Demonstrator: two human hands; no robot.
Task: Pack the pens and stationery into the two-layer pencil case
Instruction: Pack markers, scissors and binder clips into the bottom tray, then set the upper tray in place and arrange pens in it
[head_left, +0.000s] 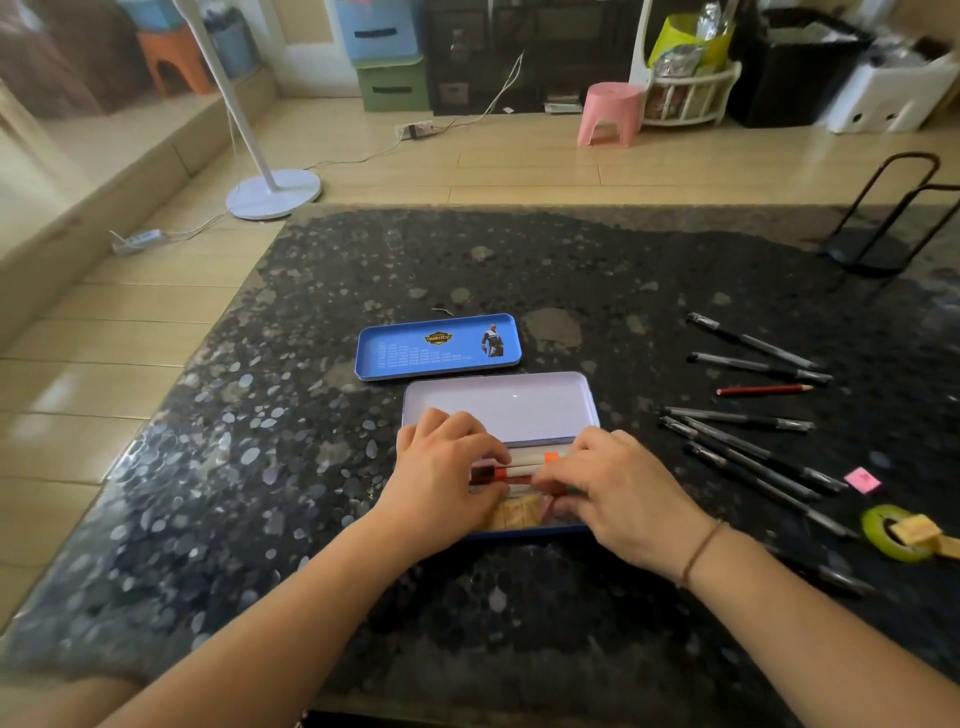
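Note:
The blue metal pencil case (501, 408) lies open on the dark stone table, its pale lid raised at the back. Inside it lie several white pens with orange and red caps (519, 465) and a yellowish eraser (517, 512). My left hand (441, 467) rests on the case's left half, fingers curled over the pens. On the right half, my right hand (618, 488) pinches the pens with its fingertips. A separate blue tray layer (439, 347) sits just behind the case.
Several black pens (753, 457) and a red pencil (763, 389) lie to the right. A pink sticky note (862, 479), a green tape roll (891, 532) and a black wire stand (883, 218) are at the far right. The table's left edge drops to the floor.

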